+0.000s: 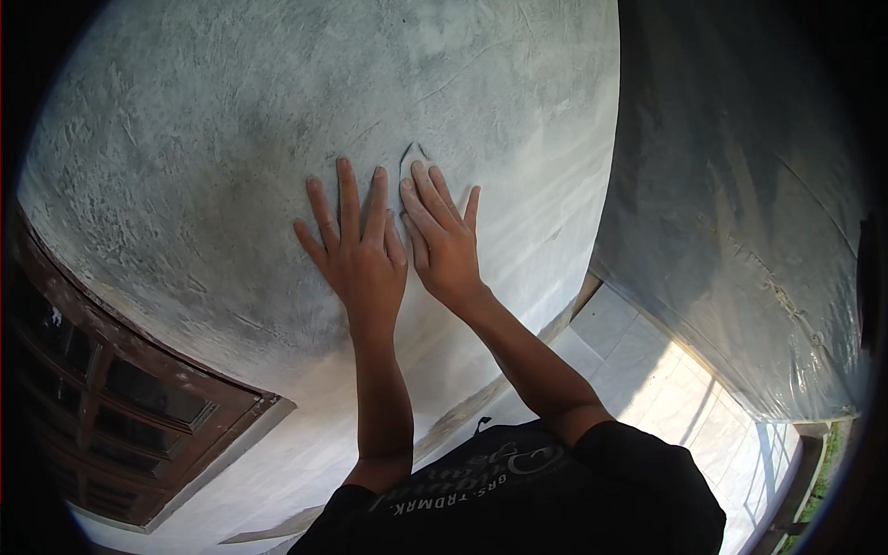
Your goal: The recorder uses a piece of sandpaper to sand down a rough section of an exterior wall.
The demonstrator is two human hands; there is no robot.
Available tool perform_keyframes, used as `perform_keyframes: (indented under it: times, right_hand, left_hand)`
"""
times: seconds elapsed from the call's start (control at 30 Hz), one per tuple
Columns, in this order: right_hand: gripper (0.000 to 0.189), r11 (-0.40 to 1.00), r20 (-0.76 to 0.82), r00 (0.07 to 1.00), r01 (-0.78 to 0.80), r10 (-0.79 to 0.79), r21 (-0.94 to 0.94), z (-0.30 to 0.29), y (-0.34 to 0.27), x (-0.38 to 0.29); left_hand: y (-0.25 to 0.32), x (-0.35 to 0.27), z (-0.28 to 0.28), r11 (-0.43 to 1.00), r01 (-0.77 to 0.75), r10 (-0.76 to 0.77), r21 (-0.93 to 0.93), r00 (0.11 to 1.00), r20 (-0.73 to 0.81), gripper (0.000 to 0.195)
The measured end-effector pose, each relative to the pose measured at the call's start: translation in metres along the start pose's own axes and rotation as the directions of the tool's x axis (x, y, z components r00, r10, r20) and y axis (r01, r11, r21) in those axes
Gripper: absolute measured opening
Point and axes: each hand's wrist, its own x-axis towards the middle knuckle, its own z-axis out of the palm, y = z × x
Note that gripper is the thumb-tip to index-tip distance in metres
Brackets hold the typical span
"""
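A grey-white plastered wall [277,125] with patchy, scuffed marks fills most of the view before me. Flat against it lies my left hand [361,257], fingers spread, with nothing visible in it. Close beside it on the right, my right hand [444,243] presses a small pale sheet [415,154], which looks like sandpaper, to the plaster. The sheet's pointed upper end, with a dark edge, shows beyond the fingertips; the rest is hidden under the fingers. My right little finger stands apart from the others. Pale dust coats the fingers of both hands.
At lower left is a brown wooden frame with glass panes [139,416]. Translucent plastic sheeting [728,208] hangs on the right. Below it, pale floor tiles [666,388] lie partly in sunlight. A black shirt [541,492] covers my torso.
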Motion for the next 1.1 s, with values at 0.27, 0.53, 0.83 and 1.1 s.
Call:
perform_keyframes:
  times: [0.27,0.53,0.83,1.1]
  right_hand:
    - [0.044,0.998,0.086,0.995,-0.053,0.052,0.013,0.009,-0.007,-0.026]
    - [0.044,0.999,-0.063,0.997,-0.047,0.048,0.007,-0.007,-0.006,0.022]
    - [0.041,0.997,-0.162,0.983,-0.083,0.080,-0.007,-0.013,0.001,0.052]
    - [0.041,0.989,-0.147,0.979,-0.145,0.141,-0.020,-0.007,-0.012,0.032]
  left_hand:
    - [-0.006,-0.003,-0.002,1.000,-0.002,0.002,0.009,1.000,0.000,0.049]
    - [-0.010,0.022,-0.024,0.996,-0.028,0.025,0.084,0.999,0.038,0.056]
    - [-0.011,0.033,-0.032,0.997,-0.070,0.065,0.046,0.994,0.087,0.059]
    - [-0.013,0.031,-0.028,0.994,-0.106,0.104,0.019,0.990,0.097,0.062]
